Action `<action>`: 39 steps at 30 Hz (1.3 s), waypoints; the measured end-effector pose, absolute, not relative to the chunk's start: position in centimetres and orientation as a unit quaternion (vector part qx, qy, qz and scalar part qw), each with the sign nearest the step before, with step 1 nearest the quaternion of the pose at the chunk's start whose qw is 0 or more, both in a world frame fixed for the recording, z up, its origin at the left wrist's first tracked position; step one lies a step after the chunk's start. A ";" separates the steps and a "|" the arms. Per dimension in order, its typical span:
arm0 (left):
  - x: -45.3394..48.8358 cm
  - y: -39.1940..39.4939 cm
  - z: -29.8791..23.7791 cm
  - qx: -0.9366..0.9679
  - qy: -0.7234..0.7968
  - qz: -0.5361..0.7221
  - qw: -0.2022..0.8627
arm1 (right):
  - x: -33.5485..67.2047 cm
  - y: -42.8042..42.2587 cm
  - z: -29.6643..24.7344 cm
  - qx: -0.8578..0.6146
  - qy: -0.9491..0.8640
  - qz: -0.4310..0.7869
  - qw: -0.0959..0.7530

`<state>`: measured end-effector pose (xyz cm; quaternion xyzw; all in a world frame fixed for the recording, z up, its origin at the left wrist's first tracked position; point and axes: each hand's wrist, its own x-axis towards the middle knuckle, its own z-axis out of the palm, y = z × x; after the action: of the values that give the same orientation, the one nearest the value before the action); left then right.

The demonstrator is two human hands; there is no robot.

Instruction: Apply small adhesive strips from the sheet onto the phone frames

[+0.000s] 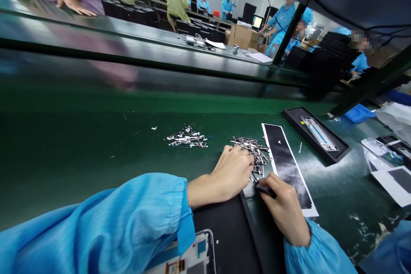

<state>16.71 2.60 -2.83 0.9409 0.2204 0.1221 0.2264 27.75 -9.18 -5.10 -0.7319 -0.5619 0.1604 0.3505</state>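
My left hand [231, 172] is closed, with its fingertips at the near edge of a pile of small metallic strips [257, 150]; what it pinches, if anything, is hidden. In my right hand [285, 205] is a slim black tool [266, 191], its tip pointing towards my left fingers. Both hands are close together over the green bench. Below my left wrist lies a black tray [229, 229], with an opened phone frame [205, 250] partly covered by my sleeve. A white-edged black sheet [287, 165] is just beyond my right hand.
A second strip pile [189, 138] lies to the left. At the right are a black tray [340, 154] holding a phone frame [321, 134], plastic bags and cards [393, 184]. A raised ledge [154, 58] crosses behind. Across it, a person in pink rests their hands [75, 3].
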 end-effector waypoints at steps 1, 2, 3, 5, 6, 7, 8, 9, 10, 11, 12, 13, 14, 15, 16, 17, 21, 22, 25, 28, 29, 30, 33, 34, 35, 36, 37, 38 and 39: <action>16.7 2.5 -2.8 0.940 0.218 0.128 0.229 | 27.9 -9.3 -4.8 -0.733 -0.552 0.168 0.362; 16.6 2.5 -2.8 0.939 0.215 0.136 0.232 | 28.0 -9.4 -4.5 -0.734 -0.539 0.176 0.373; 16.6 2.3 -2.8 0.938 0.210 0.144 0.234 | 28.2 -9.5 -4.3 -0.737 -0.525 0.184 0.385; 16.4 2.1 -2.7 0.936 0.199 0.163 0.239 | 28.6 -9.7 -3.9 -0.743 -0.493 0.200 0.407; 16.4 1.9 -2.6 0.935 0.192 0.174 0.241 | 28.8 -9.9 -3.8 -0.745 -0.478 0.208 0.417; 16.3 1.7 -2.5 0.935 0.183 0.184 0.244 | 29.0 -10.0 -3.8 -0.745 -0.466 0.216 0.427; 16.2 1.6 -2.4 0.934 0.171 0.192 0.247 | 29.1 -10.1 -3.8 -0.743 -0.456 0.224 0.436; 16.1 1.4 -2.3 0.934 0.157 0.197 0.253 | 29.2 -10.3 -3.8 -0.740 -0.449 0.231 0.444; 16.0 1.3 -2.2 0.935 0.141 0.197 0.261 | 29.3 -10.4 -3.8 -0.736 -0.444 0.238 0.453; 16.0 1.2 -2.1 0.934 0.126 0.193 0.272 | 29.3 -10.4 -3.8 -0.731 -0.441 0.244 0.461; 15.9 1.1 -2.0 0.932 0.116 0.187 0.287 | 29.3 -10.5 -3.8 -0.726 -0.438 0.249 0.468; 15.9 1.0 -1.9 0.929 0.111 0.178 0.305 | 29.2 -10.5 -3.7 -0.721 -0.436 0.255 0.475; 15.9 1.0 -1.9 0.923 0.112 0.169 0.328 | 29.1 -10.5 -3.6 -0.716 -0.433 0.260 0.482; 16.0 1.0 -1.8 0.914 0.119 0.161 0.354 | 29.1 -10.5 -3.6 -0.712 -0.430 0.265 0.488; 16.0 1.1 -1.7 0.901 0.129 0.152 0.384 | 29.0 -10.5 -3.5 -0.708 -0.425 0.270 0.495; 16.1 1.1 -1.7 0.886 0.141 0.144 0.417 | 29.0 -10.4 -3.5 -0.705 -0.419 0.275 0.503; 16.3 1.4 -1.4 0.804 0.183 0.111 0.554 | 29.0 -10.4 -3.7 -0.693 -0.383 0.293 0.535; 16.4 1.4 -1.3 0.783 0.189 0.105 0.583 | 28.9 -10.4 -3.7 -0.691 -0.375 0.297 0.542; 16.3 1.3 -1.2 0.732 0.198 0.097 0.645 | 28.8 -10.4 -3.6 -0.686 -0.360 0.304 0.554; 16.3 1.1 -1.3 0.700 0.201 0.091 0.679 | 28.6 -10.4 -3.3 -0.680 -0.356 0.312 0.560; 16.3 1.1 -1.3 0.692 0.204 0.091 0.686 | 28.6 -10.4 -3.3 -0.678 -0.356 0.315 0.561; 16.3 1.0 -1.3 0.685 0.209 0.092 0.692 | 28.6 -10.4 -3.2 -0.676 -0.355 0.317 0.562; 16.4 1.0 -1.3 0.652 0.227 0.095 0.717 | 28.7 -10.4 -3.4 -0.674 -0.349 0.316 0.570; 16.4 1.0 -1.2 0.637 0.232 0.096 0.729 | 28.7 -10.4 -3.5 -0.674 -0.348 0.315 0.571; 16.4 0.9 -1.0 0.622 0.236 0.098 0.740 | 28.7 -10.4 -3.5 -0.674 -0.347 0.316 0.571; 16.4 0.9 -0.9 0.607 0.241 0.101 0.751 | 28.7 -10.5 -3.6 -0.674 -0.347 0.319 0.568; 16.4 0.9 -0.7 0.594 0.246 0.107 0.759 | 28.6 -10.5 -3.5 -0.674 -0.350 0.326 0.563; 16.4 0.8 -0.6 0.582 0.250 0.114 0.765 | 28.6 -10.5 -3.5 -0.673 -0.355 0.334 0.556; 16.4 0.8 -0.4 0.573 0.253 0.121 0.770 | 28.6 -10.5 -3.4 -0.671 -0.362 0.344 0.548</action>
<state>16.39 0.78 -0.42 0.5728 0.2534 0.1212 0.7701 28.55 -10.48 -3.42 -0.6712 -0.3615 0.3439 0.5481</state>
